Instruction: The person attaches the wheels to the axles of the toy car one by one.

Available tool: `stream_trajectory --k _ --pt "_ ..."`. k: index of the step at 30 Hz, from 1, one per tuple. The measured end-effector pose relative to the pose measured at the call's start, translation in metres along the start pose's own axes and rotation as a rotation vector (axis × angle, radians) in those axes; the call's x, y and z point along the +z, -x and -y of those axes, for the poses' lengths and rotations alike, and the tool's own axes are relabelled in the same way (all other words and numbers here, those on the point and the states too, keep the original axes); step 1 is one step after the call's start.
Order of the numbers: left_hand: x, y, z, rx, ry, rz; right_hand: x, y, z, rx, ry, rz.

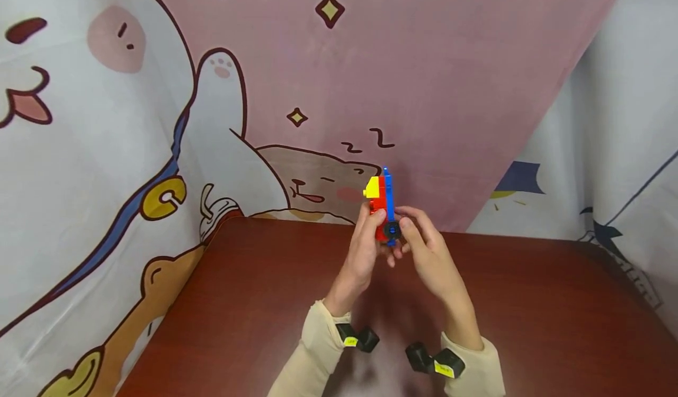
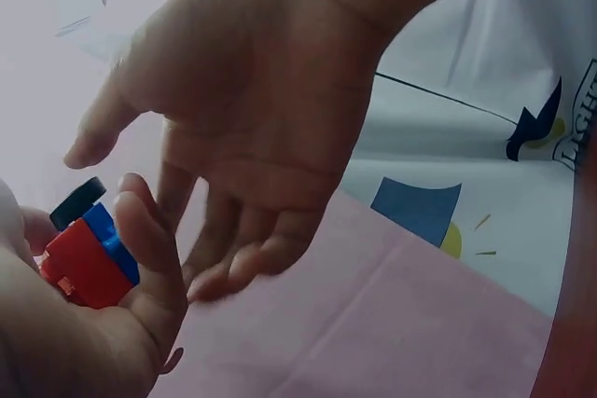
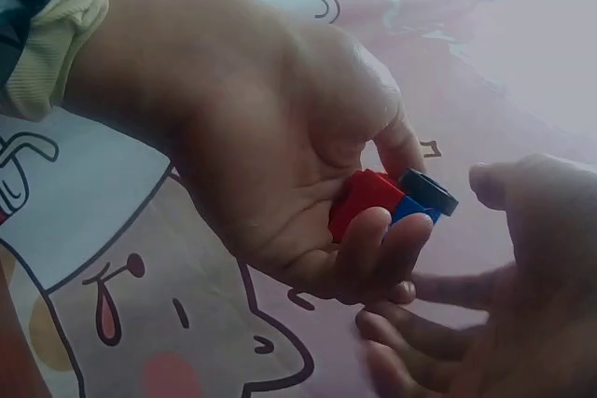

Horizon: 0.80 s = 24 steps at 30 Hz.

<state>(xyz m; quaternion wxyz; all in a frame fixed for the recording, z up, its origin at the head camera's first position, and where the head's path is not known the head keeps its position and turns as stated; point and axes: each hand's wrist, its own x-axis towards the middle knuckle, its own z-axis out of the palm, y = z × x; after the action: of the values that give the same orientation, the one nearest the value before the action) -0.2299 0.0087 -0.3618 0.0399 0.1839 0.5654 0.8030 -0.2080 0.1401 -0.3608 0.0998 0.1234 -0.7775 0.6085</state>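
My left hand (image 1: 362, 251) grips a small toy built of plastic bricks (image 1: 382, 200), held upright above the table. The toy has a red body, a blue strip (image 1: 389, 197) along its right side and a yellow sloped piece (image 1: 373, 187) near the top. Low on the blue side sits a black wheel (image 1: 392, 230). Left fingers wrap round the red part (image 2: 86, 272) in the left wrist view. Close beside the wheel is my right hand (image 1: 435, 262), its fingers loosely extended. In the right wrist view, a gap shows between the right thumb (image 3: 490, 184) and the wheel (image 3: 429, 191).
A reddish-brown table (image 1: 254, 303) lies under both hands. Behind it hangs a pink and white cloth (image 1: 450, 91) printed with cartoon animals, which also covers the left and right sides. Black wrist devices (image 1: 365, 339) are strapped over cream sleeves (image 1: 312, 350).
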Motion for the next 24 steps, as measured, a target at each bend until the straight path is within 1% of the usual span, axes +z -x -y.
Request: stream_trajectory --k 3,7,12,15,18,19,21,23,24 --pt "-0.0003 0.0027 0.0031 -0.026 -0.025 0.003 0.0002 0.0021 -0.0007 0.030 0.024 -0.064" --pt "0.0020 0.0042 0.0060 -0.068 -0.047 0.033 0.0000 0.0031 -0.0015 0.046 0.014 -0.132" --pt "0.0040 0.0037 0.0049 -0.101 -0.105 0.068 -0.0033 0.0007 -0.0031 0.065 0.027 -0.163" --pt "0.0035 0.0043 0.0038 -0.128 -0.189 0.124 -0.0058 0.0003 -0.0039 0.081 0.027 -0.166" --pt "0.0013 0.0050 0.0023 -0.152 -0.312 0.199 -0.0075 0.0009 -0.0034 0.077 0.012 -0.177" --pt "0.0005 0.0048 0.0016 -0.154 -0.349 0.214 -0.0079 0.0010 -0.0032 0.073 0.003 -0.184" --pt "-0.0016 0.0039 -0.0003 -0.143 -0.412 0.208 -0.0084 0.0009 -0.0026 0.062 -0.011 -0.199" --pt "-0.0040 0.0029 -0.0021 -0.122 -0.438 0.167 -0.0084 0.0006 -0.0017 0.058 -0.018 -0.196" --pt "-0.0052 0.0025 -0.0026 -0.105 -0.439 0.133 -0.0080 0.0005 -0.0014 0.058 -0.021 -0.187"
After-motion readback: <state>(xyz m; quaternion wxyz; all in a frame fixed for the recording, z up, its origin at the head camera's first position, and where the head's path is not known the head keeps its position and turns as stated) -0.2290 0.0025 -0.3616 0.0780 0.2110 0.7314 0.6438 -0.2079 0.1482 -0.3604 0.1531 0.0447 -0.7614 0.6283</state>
